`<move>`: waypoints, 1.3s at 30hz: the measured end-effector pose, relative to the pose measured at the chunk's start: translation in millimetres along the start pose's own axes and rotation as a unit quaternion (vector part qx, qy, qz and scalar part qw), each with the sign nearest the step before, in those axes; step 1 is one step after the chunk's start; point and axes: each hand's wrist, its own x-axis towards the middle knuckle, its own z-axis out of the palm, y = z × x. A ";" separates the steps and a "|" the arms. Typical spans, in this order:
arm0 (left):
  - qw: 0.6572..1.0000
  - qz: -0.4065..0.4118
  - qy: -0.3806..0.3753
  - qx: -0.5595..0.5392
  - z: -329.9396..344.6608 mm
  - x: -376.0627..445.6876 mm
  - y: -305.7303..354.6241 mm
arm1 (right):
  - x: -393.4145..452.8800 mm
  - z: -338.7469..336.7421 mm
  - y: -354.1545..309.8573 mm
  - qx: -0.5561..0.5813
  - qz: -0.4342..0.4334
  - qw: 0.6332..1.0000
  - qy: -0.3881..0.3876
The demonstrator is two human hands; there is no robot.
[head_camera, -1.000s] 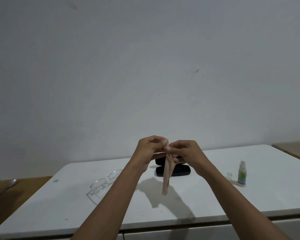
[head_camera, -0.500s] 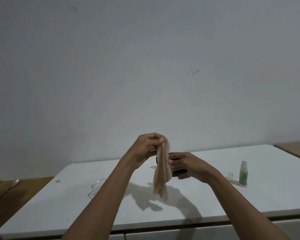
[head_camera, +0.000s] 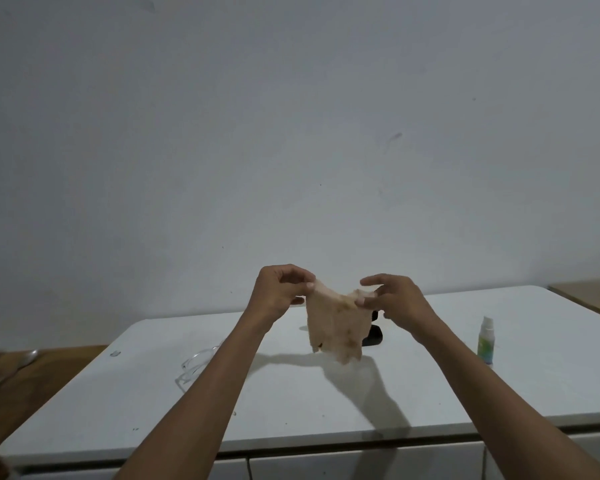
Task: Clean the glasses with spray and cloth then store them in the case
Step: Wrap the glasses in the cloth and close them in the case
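Note:
A beige cloth (head_camera: 336,325) hangs spread in the air above the white table (head_camera: 430,386). My left hand (head_camera: 279,289) pinches its left top corner and my right hand (head_camera: 394,299) pinches its right top corner. Clear-framed glasses (head_camera: 196,363) lie on the table to the left, partly hidden behind my left forearm. The black case (head_camera: 372,336) sits behind the cloth, mostly covered by it. A small spray bottle (head_camera: 485,340) stands upright on the right of the table.
A wooden surface (head_camera: 32,386) adjoins the table on the left, with a pale object at its far edge. Another wooden top (head_camera: 589,294) shows at the far right. A plain wall rises behind the table.
The cloth hung narrow and folded from my left hand. My hands have since moved apart, and the cloth is now pulled wide between them.

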 end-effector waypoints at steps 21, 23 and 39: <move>0.999 -0.039 0.010 -0.003 -8.5 6.0 -16.3 | 17.1 -18.8 -3.9 0.002 0.118 0.987 -0.109; 0.999 -0.044 0.012 -0.008 -9.7 6.9 -19.3 | 17.8 -17.9 -2.6 0.042 0.109 0.987 -0.110; 0.998 -0.051 0.025 -0.025 -13.1 26.6 -39.2 | 43.1 -1.7 11.8 0.033 -0.002 0.999 -0.017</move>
